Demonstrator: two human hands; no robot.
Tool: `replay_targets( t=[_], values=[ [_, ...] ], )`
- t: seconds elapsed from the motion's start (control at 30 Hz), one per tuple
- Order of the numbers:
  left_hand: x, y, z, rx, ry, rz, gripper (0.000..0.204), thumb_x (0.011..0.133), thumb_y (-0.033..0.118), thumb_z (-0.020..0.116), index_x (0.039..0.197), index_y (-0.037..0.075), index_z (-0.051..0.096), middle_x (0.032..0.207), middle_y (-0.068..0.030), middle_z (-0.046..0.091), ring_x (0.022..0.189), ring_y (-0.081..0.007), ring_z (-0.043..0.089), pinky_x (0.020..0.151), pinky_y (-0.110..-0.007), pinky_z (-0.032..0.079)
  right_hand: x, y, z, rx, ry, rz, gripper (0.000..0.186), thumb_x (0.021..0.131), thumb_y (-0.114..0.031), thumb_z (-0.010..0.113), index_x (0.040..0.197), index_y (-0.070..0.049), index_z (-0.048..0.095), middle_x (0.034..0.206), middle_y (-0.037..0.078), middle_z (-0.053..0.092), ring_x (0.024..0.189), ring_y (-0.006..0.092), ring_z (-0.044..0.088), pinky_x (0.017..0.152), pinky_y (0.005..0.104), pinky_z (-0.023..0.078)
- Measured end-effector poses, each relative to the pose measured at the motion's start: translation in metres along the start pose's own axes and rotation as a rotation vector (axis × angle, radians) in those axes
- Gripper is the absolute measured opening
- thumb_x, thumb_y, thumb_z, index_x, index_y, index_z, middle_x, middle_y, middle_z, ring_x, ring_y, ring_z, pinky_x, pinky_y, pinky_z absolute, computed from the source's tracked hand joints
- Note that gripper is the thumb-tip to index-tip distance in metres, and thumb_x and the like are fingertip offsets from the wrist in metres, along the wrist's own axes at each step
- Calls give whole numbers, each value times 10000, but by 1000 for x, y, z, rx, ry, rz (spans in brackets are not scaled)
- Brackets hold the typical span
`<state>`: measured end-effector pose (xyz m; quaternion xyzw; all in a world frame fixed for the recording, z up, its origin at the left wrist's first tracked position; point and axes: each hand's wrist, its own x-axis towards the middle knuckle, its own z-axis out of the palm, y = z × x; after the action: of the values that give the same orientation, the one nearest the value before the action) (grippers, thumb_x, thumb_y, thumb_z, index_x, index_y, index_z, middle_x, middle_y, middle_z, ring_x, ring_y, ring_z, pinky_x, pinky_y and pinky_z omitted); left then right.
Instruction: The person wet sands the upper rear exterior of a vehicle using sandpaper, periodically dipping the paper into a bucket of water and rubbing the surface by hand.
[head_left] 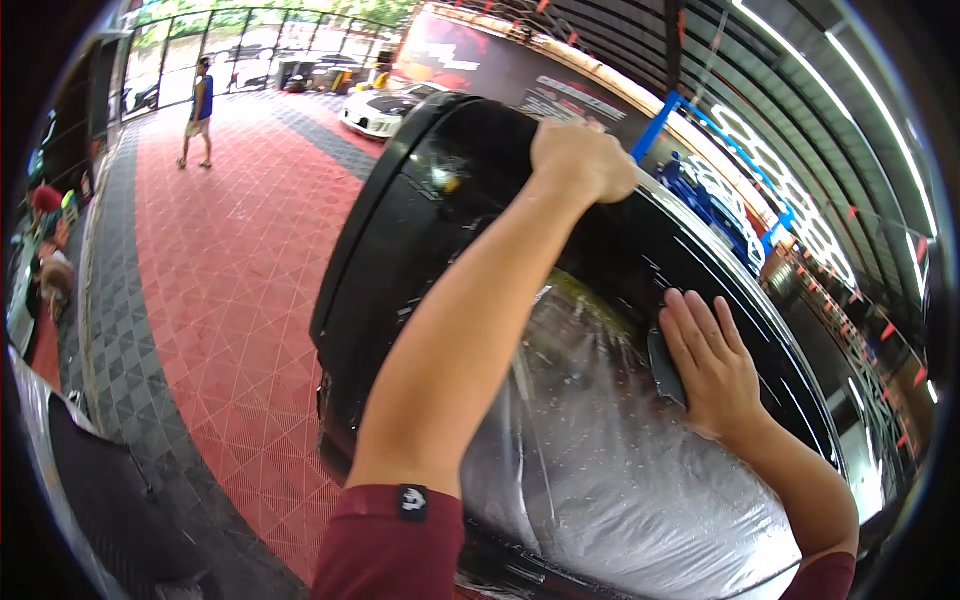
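With our left hand (583, 162) curled at the car's (405, 250) top edge, whether gripping we cannot tell, we should press our right hand (712, 368), flat with fingers extended over the pad (664, 366), evenly along the clear film (600, 460) spread across the black body.
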<state>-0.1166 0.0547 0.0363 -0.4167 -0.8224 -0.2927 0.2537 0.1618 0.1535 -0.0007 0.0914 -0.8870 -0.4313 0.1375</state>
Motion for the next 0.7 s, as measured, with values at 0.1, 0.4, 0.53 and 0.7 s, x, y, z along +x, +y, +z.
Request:
replay_targets(
  t=[0.1, 0.4, 0.53, 0.7],
  values=[
    [2, 4, -10, -38, -3, 11, 541, 1002, 377, 349, 1347, 115, 673, 1460, -111, 602, 1367, -281, 553, 1134, -471, 405, 58, -13, -12, -25, 56, -33, 756, 816, -224, 591, 1502, 52, 435, 1636, 173, 360, 1525, 302, 329, 1275, 486, 200],
    [-5, 11, -1, -113, 36, -33, 470, 941, 318, 470, 1274, 118, 734, 1428, -92, 621, 1344, -228, 542, 1156, -483, 292, -5, -3, -5, 46, 113, 13, 809, 749, -123, 627, 1493, 104, 405, 1625, 233, 338, 1520, 370, 315, 1274, 547, 180],
    [1, 14, -9, -133, 31, -16, 487, 956, 331, 464, 1309, 106, 713, 1479, -108, 582, 1393, -248, 499, 1188, -495, 255, 53, -16, -3, 22, 213, 62, 820, 717, -64, 646, 1482, 117, 410, 1618, 247, 340, 1521, 394, 306, 1274, 560, 182],
    [2, -12, -8, -124, -140, -14, 533, 1007, 376, 369, 1352, 111, 678, 1540, -101, 525, 1441, -262, 448, 1180, -480, 293, 112, -39, -14, 139, 166, 65, 804, 726, -24, 647, 1479, 120, 407, 1610, 242, 355, 1526, 397, 297, 1277, 559, 177]
  ],
)
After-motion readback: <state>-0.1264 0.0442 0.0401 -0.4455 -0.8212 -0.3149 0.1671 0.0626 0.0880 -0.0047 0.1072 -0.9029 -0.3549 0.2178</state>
